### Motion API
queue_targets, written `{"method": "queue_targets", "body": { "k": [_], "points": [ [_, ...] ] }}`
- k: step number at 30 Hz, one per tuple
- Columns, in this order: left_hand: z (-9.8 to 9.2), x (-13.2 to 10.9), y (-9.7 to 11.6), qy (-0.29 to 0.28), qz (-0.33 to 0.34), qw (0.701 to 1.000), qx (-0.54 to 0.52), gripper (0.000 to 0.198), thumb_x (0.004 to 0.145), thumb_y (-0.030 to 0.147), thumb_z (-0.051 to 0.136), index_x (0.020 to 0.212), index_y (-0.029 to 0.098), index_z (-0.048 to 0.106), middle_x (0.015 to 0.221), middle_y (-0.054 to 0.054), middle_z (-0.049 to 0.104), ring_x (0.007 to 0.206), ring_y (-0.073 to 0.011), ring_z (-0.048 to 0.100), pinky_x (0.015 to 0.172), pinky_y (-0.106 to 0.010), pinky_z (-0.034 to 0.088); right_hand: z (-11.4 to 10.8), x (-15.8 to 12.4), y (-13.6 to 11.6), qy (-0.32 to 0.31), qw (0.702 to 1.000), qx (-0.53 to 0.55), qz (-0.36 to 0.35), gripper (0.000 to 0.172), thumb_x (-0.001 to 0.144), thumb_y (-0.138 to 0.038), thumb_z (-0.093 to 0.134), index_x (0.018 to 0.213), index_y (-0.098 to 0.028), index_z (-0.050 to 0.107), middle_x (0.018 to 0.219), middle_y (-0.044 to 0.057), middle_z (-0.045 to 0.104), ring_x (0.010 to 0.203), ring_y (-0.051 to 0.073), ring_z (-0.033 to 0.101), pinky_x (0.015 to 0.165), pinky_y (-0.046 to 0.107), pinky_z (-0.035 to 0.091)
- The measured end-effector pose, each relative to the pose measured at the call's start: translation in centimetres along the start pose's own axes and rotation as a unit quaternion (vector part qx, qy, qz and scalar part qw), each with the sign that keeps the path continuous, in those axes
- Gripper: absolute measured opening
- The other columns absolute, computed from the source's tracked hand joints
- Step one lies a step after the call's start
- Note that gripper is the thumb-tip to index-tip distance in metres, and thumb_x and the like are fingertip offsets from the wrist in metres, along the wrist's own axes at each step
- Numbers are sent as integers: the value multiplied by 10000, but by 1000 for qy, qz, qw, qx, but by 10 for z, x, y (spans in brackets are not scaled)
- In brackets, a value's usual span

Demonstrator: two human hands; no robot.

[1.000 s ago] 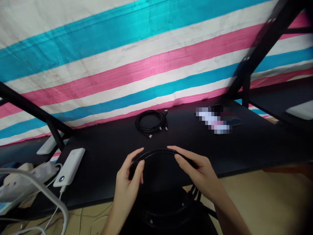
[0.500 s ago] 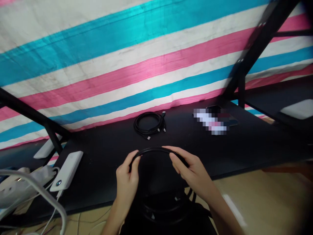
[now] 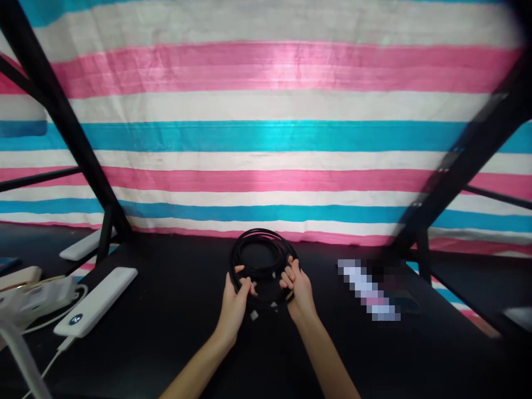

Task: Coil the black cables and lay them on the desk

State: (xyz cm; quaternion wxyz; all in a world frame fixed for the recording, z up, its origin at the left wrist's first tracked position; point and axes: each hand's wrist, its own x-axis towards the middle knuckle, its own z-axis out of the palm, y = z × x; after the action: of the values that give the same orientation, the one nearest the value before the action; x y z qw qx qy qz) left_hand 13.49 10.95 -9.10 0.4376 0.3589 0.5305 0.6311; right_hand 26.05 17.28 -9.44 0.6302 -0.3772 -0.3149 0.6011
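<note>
A coiled black cable (image 3: 233, 256) is held upright in a ring between my two hands. My left hand (image 3: 233, 303) closes round its left side, thumb on the inside. On its right side, my right hand (image 3: 301, 292) grips with curled fingers. Behind the ring, and partly covered by it, a second black cable coil (image 3: 257, 273) lies on the black tabletop (image 3: 174, 310). Small pale connectors (image 3: 254, 315) show just below and inside the ring; which coil each belongs to I cannot tell.
Left on the tabletop is a white power bank (image 3: 97, 302) with a white cable plugged in. Beside it lies a white power strip (image 3: 45, 299). At right there is a pixelated item (image 3: 368, 291). Black metal frames (image 3: 70, 127) flank a striped sheet (image 3: 266, 136).
My hands have moved forward over the tabletop with the held cable, which now stands in front of the other coil. The head view has levelled and tilted up.
</note>
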Motion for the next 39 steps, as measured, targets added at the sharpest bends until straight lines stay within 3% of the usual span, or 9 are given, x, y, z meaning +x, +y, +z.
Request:
{"method": "queue_targets", "body": {
  "k": [5, 10, 13, 15, 18, 23, 30, 34, 39],
  "points": [
    [5, 59, -17, 32, -26, 972, 229, 290, 833, 184, 391, 1115, 155, 448, 818, -43, 600, 792, -175, 611, 777, -306, 471, 6, 49, 19, -2, 997, -79, -26, 418, 702, -498, 635, 987, -227, 495, 575, -92, 418, 434, 90, 466, 493, 293, 564],
    [6, 96, -31, 84, -31, 911, 403, 263, 809, 196, 441, 1035, 123, 553, 1209, -194, 527, 1200, -334, 445, 1007, -492, 291, -3, 68, 40, 17, 973, -217, -81, 751, 665, -407, 612, 1317, -191, 308, 864, 37, 566, 744, 244, 659, 484, 364, 567],
    [8, 101, -40, 83, -14, 874, 478, 442, 825, 197, 435, 1250, 82, 464, 1348, -225, 433, 1282, -330, 365, 1047, -477, 241, -9, 69, 41, 18, 941, -310, -136, 834, 667, -356, 589, 1403, -151, 257, 1164, 151, 528, 1029, 316, 596, 759, 461, 555],
    [9, 101, -45, 77, 2, 855, 513, 549, 839, 179, 407, 1374, 71, 339, 1416, -226, 371, 1329, -308, 308, 1063, -465, 218, -12, 67, 38, 18, 915, -368, -165, 792, 677, -312, 566, 1404, -133, 308, 1288, 177, 480, 1203, 335, 477, 987, 495, 413],
    [8, 102, -49, 65, 19, 836, 545, 574, 875, 204, 366, 1424, 60, 283, 1464, -230, 313, 1365, -305, 248, 1074, -478, 190, -15, 66, 37, 17, 879, -442, -181, 688, 713, -270, 519, 1371, -111, 394, 1372, 181, 443, 1331, 328, 314, 1094, 503, 235],
    [-7, 104, -42, 50, 20, 831, 554, 529, 916, 409, 341, 1357, 135, 445, 1421, -199, 405, 1346, -308, 304, 1052, -482, 250, -20, 67, 40, 33, 839, -520, -159, 570, 827, -396, 425, 1314, -104, 474, 1372, 193, 434, 1301, 339, 342, 1054, 521, 269],
    [-46, 111, -16, 61, 19, 821, 567, 345, 913, 323, 339, 1075, 215, 624, 1109, -106, 612, 1071, -255, 546, 909, -402, 400, -45, 76, 16, 89, 799, -587, -100, 452, 898, -360, 323, 1245, -149, 522, 1188, 134, 546, 1067, 260, 552, 907, 379, 424],
    [-58, 115, -19, 45, -7, 792, 608, 328, 895, 332, 362, 923, 161, 641, 987, -140, 613, 984, -289, 569, 821, -390, 427, -61, 78, 8, 97, 750, -654, -29, 331, 876, -267, 392, 1106, -160, 605, 1012, 112, 612, 900, 261, 609, 758, 363, 438],
    [-59, 111, -27, 10, -3, 748, 664, 272, 882, 295, 399, 910, 149, 628, 1053, -160, 576, 1049, -305, 529, 850, -391, 395, -64, 77, 11, 76, 695, -715, -6, 224, 873, -277, 457, 999, -195, 623, 981, 83, 604, 885, 233, 601, 689, 309, 399]
  ]
}}
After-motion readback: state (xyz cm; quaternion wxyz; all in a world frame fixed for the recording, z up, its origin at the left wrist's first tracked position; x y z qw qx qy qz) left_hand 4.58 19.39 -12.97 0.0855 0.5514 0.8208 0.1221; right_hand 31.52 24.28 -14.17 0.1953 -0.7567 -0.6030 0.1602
